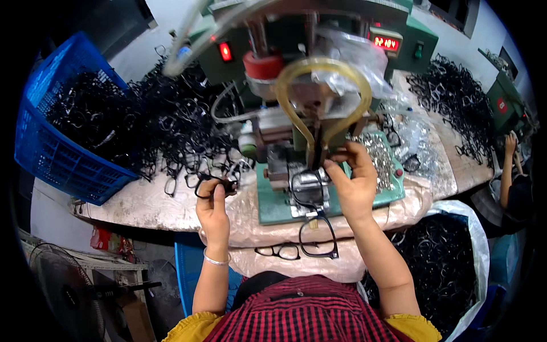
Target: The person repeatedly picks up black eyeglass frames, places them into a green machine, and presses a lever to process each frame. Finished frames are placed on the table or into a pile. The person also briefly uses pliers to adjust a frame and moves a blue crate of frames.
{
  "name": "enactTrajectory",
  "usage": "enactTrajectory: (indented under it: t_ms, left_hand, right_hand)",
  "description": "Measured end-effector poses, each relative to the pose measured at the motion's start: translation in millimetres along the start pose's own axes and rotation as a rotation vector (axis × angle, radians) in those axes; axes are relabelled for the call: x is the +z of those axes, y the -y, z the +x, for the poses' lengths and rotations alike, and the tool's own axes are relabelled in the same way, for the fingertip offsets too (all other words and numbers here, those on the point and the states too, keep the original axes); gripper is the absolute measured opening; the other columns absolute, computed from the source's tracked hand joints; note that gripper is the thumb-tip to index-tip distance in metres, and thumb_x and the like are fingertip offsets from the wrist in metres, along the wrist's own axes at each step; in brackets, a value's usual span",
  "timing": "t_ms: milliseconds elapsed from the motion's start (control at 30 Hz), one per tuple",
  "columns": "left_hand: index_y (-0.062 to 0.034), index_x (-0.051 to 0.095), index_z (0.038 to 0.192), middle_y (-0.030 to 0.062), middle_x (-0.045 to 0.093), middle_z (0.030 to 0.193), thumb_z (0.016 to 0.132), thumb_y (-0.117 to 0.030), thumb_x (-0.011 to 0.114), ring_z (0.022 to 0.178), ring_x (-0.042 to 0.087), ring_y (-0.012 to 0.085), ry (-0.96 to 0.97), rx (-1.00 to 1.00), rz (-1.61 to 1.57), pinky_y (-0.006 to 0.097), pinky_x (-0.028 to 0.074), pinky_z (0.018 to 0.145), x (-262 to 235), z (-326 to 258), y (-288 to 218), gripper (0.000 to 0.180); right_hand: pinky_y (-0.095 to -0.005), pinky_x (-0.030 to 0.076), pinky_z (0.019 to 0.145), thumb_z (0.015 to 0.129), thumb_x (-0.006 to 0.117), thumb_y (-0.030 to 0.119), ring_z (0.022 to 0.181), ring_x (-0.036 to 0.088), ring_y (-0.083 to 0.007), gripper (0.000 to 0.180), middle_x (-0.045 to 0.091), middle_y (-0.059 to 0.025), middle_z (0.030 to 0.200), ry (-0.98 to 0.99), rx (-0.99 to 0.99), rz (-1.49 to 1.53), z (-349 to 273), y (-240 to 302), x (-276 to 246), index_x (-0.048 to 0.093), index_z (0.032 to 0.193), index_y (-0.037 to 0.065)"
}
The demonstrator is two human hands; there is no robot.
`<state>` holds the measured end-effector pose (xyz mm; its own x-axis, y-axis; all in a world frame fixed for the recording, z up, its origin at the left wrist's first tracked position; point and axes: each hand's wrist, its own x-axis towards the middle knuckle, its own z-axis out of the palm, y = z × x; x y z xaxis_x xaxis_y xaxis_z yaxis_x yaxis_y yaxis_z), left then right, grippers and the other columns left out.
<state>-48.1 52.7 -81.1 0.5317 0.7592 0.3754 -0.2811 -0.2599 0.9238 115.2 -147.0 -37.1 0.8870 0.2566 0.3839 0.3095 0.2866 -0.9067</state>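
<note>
My left hand (213,212), closed, pinches a black eyeglass frame (200,187) just left of a green-bodied press machine (265,212). Another black eyeglass frame (318,255) stands on end at the machine's metal fixture (312,211), one rim above the other. My right hand (358,185) is at the fixture's right side, thumb and fingers brought together by the upper end of that frame. What lies between those fingertips is too small to make out. A third black frame (277,251) rests on the pinkish cloth (245,259) in front of me.
Small metal parts (377,159) are heaped on the green tray right of the fixture. A blue crate (85,162) and piles of black frames (188,108) fill the left. A lined sack (476,239) of dark pieces stands lower right; another person's arm (507,171) shows far right.
</note>
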Motion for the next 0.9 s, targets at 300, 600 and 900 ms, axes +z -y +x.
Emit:
enactTrajectory:
  t_ms: [300,600,900]
  left_hand:
    - [0.0018,0.058,0.101,0.0189,0.064,0.102,0.092,0.001,0.057,0.093,0.066,0.0273,0.267,0.553,-0.373,0.04,0.057,0.082,61.5,31.7,-108.7,0.009]
    - [-0.0068,0.066,0.09,0.009,0.071,0.101,0.079,-0.004,0.069,0.086,0.068,0.0216,0.583,0.72,0.229,0.037,0.049,0.084,60.2,18.5,-104.2,0.012]
    - [-0.0117,0.071,0.085,0.0015,0.072,0.098,0.069,-0.011,0.079,0.058,0.047,0.0188,0.7,0.921,0.286,0.042,0.051,0.081,87.5,7.8,-72.6,0.018]
  right_hand:
    - [-0.0236,0.044,0.087,0.079,0.068,-0.004,0.092,0.059,-0.0102,0.054,0.066,-0.0056,0.087,0.073,0.162,0.22,2.7,23.1,10.9,0.044,0.127,-0.007]
    - [-0.0367,0.039,0.103,0.08,0.063,0.003,0.116,0.056,-0.0292,0.037,0.058,-0.016,0.125,0.265,-0.033,-0.281,4.1,40.9,-27.2,0.06,0.117,0.001]
    - [-0.0429,0.043,0.095,0.074,0.074,0.016,0.113,0.054,-0.0337,0.012,0.062,-0.0134,0.113,-0.077,-0.251,-1.093,14.5,-47.1,-101.8,0.073,0.084,0.009]
